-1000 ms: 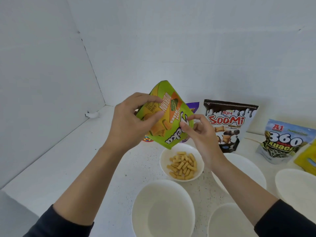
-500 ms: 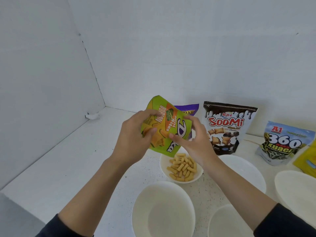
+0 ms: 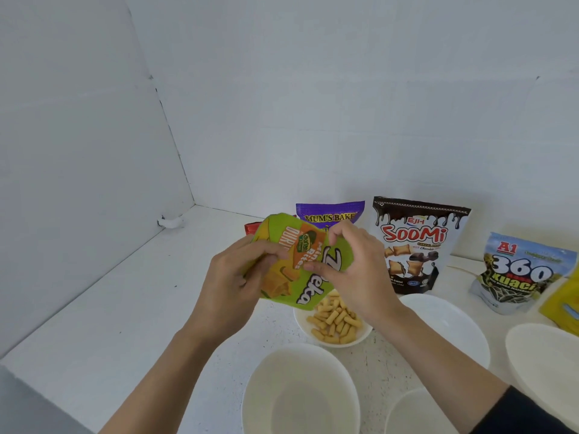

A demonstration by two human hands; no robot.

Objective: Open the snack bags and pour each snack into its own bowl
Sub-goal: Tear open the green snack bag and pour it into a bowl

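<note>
A green and orange snack bag (image 3: 300, 261) is held crumpled between both hands above a small white bowl (image 3: 365, 336) of yellow stick snacks (image 3: 333, 317). My left hand (image 3: 233, 283) grips the bag's left side. My right hand (image 3: 354, 270) pinches its right side and top. Behind stand a purple Mum's Bakery bag (image 3: 329, 214), a dark Soomi bag (image 3: 416, 242) and a blue 360 Kuaci bag (image 3: 520, 270). A yellow bag (image 3: 564, 305) shows at the right edge.
Several white bowls hold nothing: one near centre (image 3: 300, 389), one lower right (image 3: 416, 415), one behind (image 3: 448, 324), one at the far right (image 3: 545, 361). A red packet (image 3: 250, 227) peeks from behind the green bag. White walls close the counter on the left and back.
The green bag has come down from a raised tilt to just over the snack bowl. Both hands have closed in on it and folded it smaller.
</note>
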